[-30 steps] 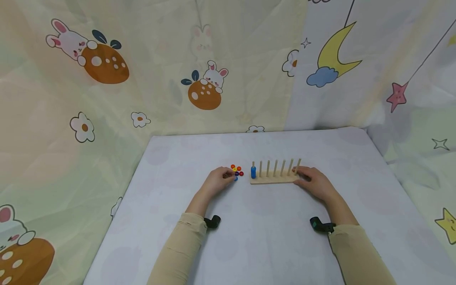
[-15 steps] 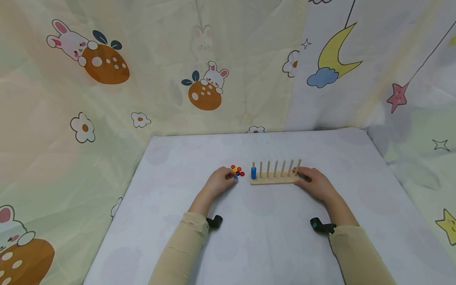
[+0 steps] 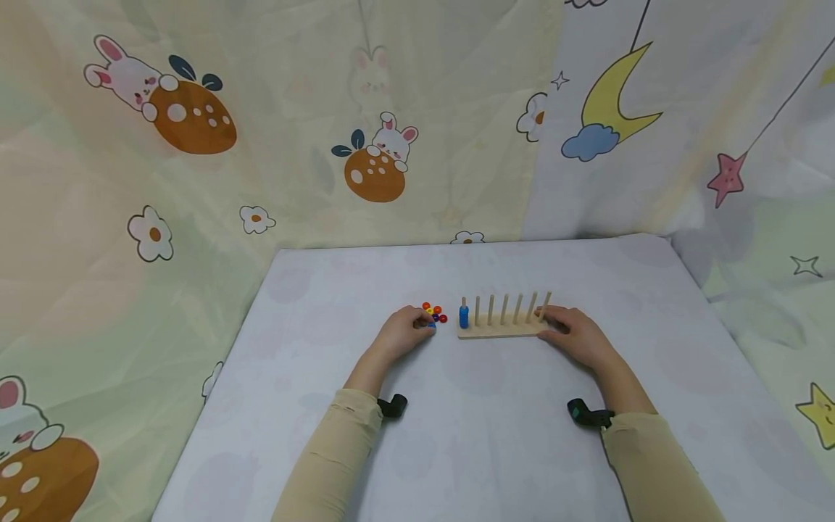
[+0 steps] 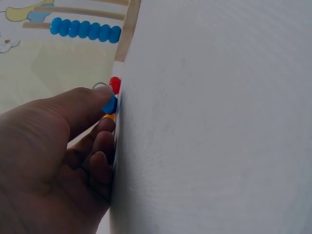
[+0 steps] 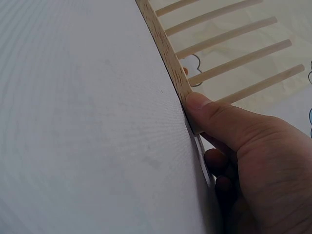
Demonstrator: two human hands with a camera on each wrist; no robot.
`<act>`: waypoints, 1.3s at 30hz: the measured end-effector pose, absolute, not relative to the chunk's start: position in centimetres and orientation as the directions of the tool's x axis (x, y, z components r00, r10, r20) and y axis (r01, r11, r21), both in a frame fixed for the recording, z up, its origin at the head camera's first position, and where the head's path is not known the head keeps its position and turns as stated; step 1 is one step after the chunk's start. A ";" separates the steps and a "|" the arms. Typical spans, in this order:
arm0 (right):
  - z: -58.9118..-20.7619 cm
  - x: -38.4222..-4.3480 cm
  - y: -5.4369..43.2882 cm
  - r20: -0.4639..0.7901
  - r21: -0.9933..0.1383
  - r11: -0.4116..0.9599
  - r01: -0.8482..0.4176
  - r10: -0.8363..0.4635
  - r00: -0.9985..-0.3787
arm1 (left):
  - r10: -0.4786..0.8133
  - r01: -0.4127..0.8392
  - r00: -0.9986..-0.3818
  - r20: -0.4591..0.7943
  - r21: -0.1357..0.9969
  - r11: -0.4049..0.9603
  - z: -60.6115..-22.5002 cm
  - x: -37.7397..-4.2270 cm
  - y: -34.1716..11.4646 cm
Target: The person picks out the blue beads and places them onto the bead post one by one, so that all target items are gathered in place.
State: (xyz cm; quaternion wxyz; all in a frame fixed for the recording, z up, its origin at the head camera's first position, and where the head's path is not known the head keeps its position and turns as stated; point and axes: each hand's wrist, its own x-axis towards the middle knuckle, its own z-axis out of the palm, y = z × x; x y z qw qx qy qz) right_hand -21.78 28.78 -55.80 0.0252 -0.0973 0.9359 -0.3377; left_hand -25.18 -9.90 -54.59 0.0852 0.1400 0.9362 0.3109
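My left hand (image 3: 401, 332) is low over the table, pinching a blue bead (image 4: 111, 104) between thumb and fingers. Right behind its fingertips lies a small group of loose beads, among them a red bead (image 3: 443, 318), an orange bead (image 3: 438, 309) and a purple bead (image 3: 435, 317). A wooden peg board (image 3: 499, 333) with a row of upright pegs stands to their right. Its leftmost peg carries a stack of blue beads (image 4: 85, 30); the other pegs are bare. My right hand (image 3: 577, 335) grips the board's right end, thumb on the front edge (image 5: 168, 56) and fingers behind.
The table (image 3: 483, 435) has a white cover. A printed cloth (image 3: 287, 109) hangs behind and beside it. Each wrist wears a black camera, the left camera (image 3: 393, 407) and the right camera (image 3: 589, 413).
My left hand has shifted slightly to the right, and its fingers now close on the blue bead that lay at their tips. The right hand and the peg board have kept their place.
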 end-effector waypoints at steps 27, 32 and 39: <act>-55.4 -21.8 28.7 0.046 -0.623 0.757 -0.198 -0.216 -0.975 | 0.323 0.176 -0.942 -0.086 0.694 0.698 -52.3 -24.7 -9.5; -55.4 -21.8 28.6 0.045 -0.627 0.754 -0.196 -0.216 -0.975 | 0.344 0.211 -0.938 -0.048 0.708 0.674 -51.7 -24.8 -9.3; -55.5 -21.7 28.7 0.040 -0.622 0.759 -0.192 -0.214 -0.976 | 0.345 0.235 -0.939 -0.009 0.715 0.658 -50.7 -24.9 -8.7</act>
